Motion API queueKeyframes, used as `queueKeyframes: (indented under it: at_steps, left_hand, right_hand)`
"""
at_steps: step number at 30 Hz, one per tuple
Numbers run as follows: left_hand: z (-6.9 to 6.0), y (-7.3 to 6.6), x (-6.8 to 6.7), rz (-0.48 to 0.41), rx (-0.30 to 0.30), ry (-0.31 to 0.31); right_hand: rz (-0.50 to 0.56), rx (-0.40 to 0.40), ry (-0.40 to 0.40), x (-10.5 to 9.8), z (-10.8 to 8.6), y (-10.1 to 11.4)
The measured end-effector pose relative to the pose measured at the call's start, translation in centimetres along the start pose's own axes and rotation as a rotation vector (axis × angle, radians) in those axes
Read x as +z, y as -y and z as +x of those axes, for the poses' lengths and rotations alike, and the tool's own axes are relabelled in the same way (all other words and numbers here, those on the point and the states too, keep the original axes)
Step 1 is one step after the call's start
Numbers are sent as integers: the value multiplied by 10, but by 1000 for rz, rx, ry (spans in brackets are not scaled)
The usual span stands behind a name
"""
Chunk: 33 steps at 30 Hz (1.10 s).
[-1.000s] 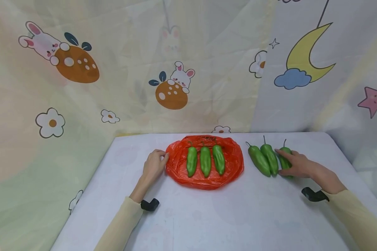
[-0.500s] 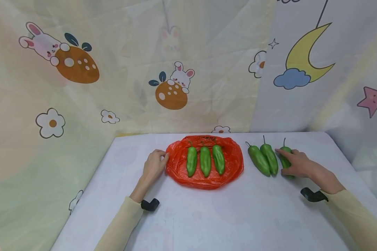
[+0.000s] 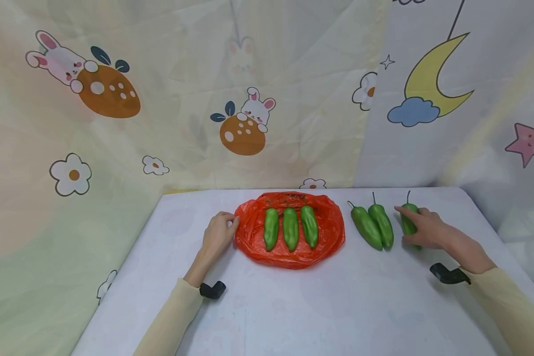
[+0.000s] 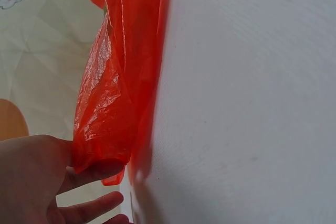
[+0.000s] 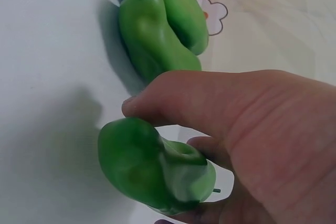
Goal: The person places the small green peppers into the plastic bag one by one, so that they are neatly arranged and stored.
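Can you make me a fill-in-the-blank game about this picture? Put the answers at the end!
1. The left hand pinches the edge of a plastic bag coloured ____.
2. On the bag lie ____ peppers in a row.
3. The right hand holds a pepper whose colour is ____.
4. On the table, between the bag and the held pepper, lie ____ other peppers.

Missing words: red; three; green; two.
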<state>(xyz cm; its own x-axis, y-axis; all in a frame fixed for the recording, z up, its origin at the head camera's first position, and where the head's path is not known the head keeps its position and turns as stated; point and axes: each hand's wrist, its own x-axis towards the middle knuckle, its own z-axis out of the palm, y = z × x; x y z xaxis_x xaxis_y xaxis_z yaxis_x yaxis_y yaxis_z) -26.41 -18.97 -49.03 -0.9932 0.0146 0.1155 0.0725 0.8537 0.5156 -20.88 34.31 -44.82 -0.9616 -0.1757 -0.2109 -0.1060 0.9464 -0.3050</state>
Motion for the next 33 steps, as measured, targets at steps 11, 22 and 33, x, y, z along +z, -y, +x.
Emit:
queueKeyframes:
  at_steps: [11,22,33]
  left_hand:
    - [0,1,2,-6,-12,-1]
    - [0,2,2,-7,-9,-3]
    - [1,3,2,-7,-11,2]
  right_hand:
    - [4,8,-2,-2,1,5]
    - [8,-26,-23,-9,2,15]
    - [13,-79,-37,-16,4,28]
